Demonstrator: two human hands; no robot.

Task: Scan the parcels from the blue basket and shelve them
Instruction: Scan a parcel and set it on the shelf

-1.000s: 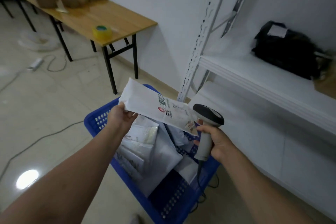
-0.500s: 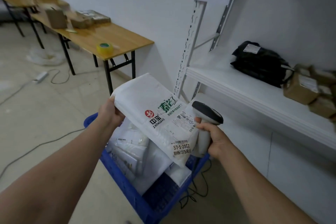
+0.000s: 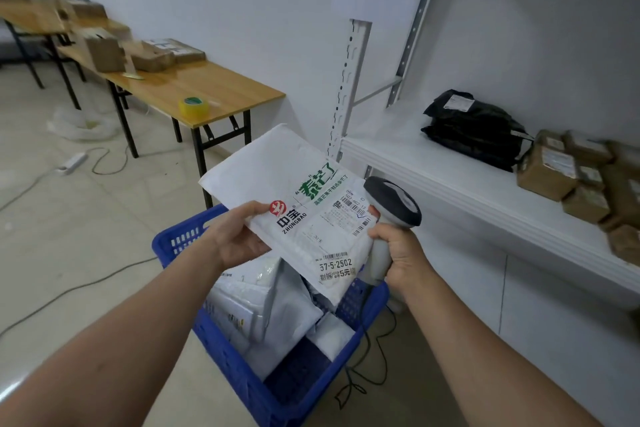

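Note:
My left hand (image 3: pixel 237 239) grips the left edge of a white mailer parcel (image 3: pixel 277 166) with green lettering and barcode labels, held face up above the blue basket (image 3: pixel 239 381). Several more white parcels (image 3: pixel 277 315) lie in the basket. A grey handheld scanner (image 3: pixel 391 201) is gripped by its handle in my right hand (image 3: pixel 401 256), its head beside the parcel's right edge. The right thumb touches the parcel near its shipping label. The white shelf (image 3: pixel 450 180) stands to the right.
On the shelf lie a black bagged parcel (image 3: pixel 474 128) and several brown cardboard boxes (image 3: pixel 581 180). A wooden table (image 3: pixel 194 87) at the left carries boxes and a yellow tape roll (image 3: pixel 194 107). A power strip (image 3: pixel 71 163) and cables trail over the floor; the scanner's cable (image 3: pixel 363 374) hangs beside the basket.
The parcel has been turned label-up and drawn closer to me. My left hand has shifted along its edge toward the logo. The view has swung right, showing more of the shelf.

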